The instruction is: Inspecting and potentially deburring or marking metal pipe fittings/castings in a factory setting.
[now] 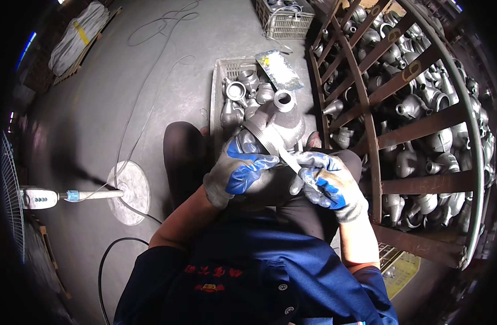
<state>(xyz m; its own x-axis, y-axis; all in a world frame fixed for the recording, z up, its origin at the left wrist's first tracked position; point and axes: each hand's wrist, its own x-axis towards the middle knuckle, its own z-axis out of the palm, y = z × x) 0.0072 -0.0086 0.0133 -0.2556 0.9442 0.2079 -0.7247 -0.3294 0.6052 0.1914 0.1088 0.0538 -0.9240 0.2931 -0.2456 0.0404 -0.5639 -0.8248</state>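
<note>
A large grey metal casting (285, 125) with a round neck opening and a ridged rim is tilted over my lap. My left hand (235, 170), in a grey and blue glove, is closed against the casting's ridged lower-left side. Its extended fingertips reach the near end of the rim. In my right hand (327, 184), gloved alike, is a flat, pale, narrow strip-like tool (289, 161). The tool's far end lies against the casting's rim; its exact kind cannot be made out.
Beyond my knees, a plastic crate (216, 81) holds several metal castings, with a clear plastic bag (280, 69) at its right edge. A rusty metal cage (375, 162) full of castings stands close on the right. A fan's stand base (130, 203) and loose cables occupy the left floor.
</note>
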